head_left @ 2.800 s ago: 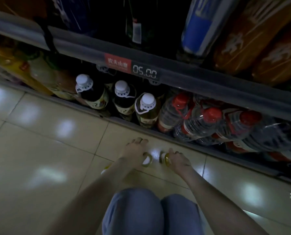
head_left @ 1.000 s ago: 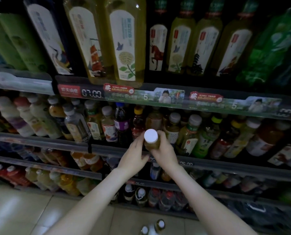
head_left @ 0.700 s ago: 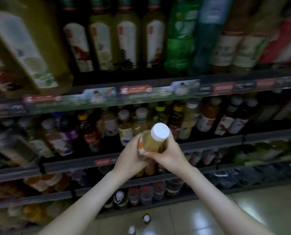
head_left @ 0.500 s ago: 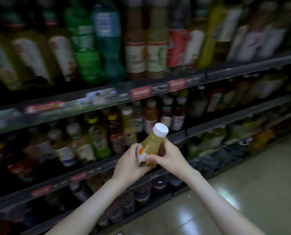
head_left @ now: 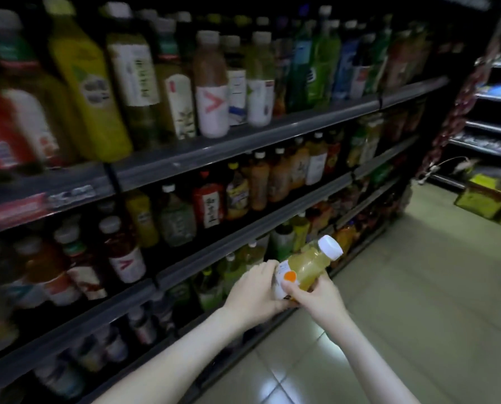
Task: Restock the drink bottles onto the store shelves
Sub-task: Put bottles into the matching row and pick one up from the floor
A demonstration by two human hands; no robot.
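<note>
A small yellow juice bottle (head_left: 312, 265) with a white cap and a white label with an orange dot is tilted, cap up and to the right, in front of the lower shelves. My left hand (head_left: 253, 291) grips its bottom end from the left. My right hand (head_left: 317, 297) holds its lower body from the right, thumb on the label. The store shelves (head_left: 243, 147) run from the left foreground to the back right, packed with drink bottles.
The tiled aisle floor (head_left: 418, 316) stretches along the right. A yellow-green crate (head_left: 488, 199) sits at the far right, below another shelf unit (head_left: 494, 123). A dark hanging strip of goods (head_left: 459, 109) marks the end of the drink shelves.
The view has swung right along the aisle. Both hands still hold the juice bottle, which has tilted further to the right and sits lower against the shelves.
</note>
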